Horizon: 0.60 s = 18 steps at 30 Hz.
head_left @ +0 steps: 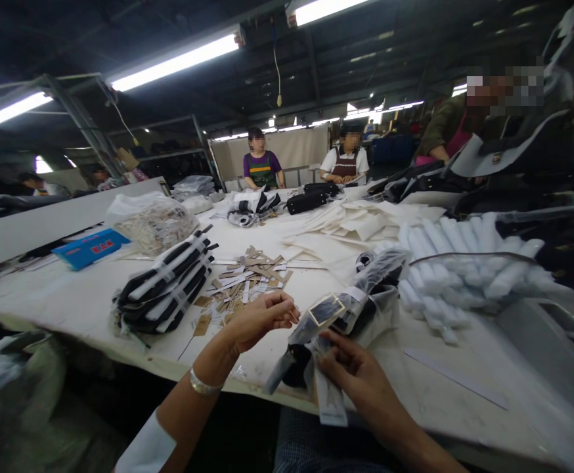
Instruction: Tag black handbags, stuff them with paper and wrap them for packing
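My right hand [353, 369] grips a black strap with a gold square buckle [325, 309], wrapped in clear plastic, near the table's front edge. My left hand [262, 317] is pinched closed just left of the buckle, fingertips holding a small thin piece I cannot make out, probably a tag. A silver bracelet [203, 385] circles my left wrist. Loose brown and white paper tags [247, 279] lie scattered just beyond my left hand. More plastic-wrapped black straps [375, 289] trail behind the held one.
A bundle of bagged black-and-white straps [166, 289] lies at left. White foam rolls [459, 266] pile at right. Behind are a bag of tags [154, 226], a blue box [90, 247], white paper sheets [360, 223]. Other people sit at the far end and right.
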{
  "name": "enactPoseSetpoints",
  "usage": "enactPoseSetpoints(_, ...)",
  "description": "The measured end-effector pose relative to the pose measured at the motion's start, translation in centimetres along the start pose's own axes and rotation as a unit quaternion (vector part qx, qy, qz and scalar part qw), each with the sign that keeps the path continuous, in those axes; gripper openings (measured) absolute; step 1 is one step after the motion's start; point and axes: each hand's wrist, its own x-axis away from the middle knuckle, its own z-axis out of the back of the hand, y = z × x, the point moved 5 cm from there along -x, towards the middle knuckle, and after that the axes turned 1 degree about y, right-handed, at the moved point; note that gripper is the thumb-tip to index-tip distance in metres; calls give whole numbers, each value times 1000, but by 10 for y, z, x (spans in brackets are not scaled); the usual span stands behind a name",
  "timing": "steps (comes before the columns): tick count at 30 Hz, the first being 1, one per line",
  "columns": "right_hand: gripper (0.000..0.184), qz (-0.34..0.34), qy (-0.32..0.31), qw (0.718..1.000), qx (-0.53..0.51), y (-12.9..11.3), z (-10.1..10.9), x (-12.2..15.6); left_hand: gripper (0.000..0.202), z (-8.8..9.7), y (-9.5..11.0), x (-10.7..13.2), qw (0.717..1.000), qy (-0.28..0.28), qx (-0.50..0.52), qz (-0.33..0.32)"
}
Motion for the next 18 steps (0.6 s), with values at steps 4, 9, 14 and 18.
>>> enactPoseSetpoints(4, 44, -23, -33, 996, -76, -5, -9, 18, 29, 1, -11, 22, 993, 29, 112, -23)
enactPoseSetpoints(9, 28, -45, -77, 988, -124, -16, -18, 31, 34, -3, -24, 33, 974, 66, 203, -75)
enactPoseSetpoints(14, 32, 45, -90, 994, -50, -27, -22, 31, 31, -8, -32, 35, 974, 75, 204, -69)
enactPoseSetpoints(18, 15, 275, 14, 940, 200, -53, -22, 32, 38, -15, -33, 36, 979, 67, 183, -56)
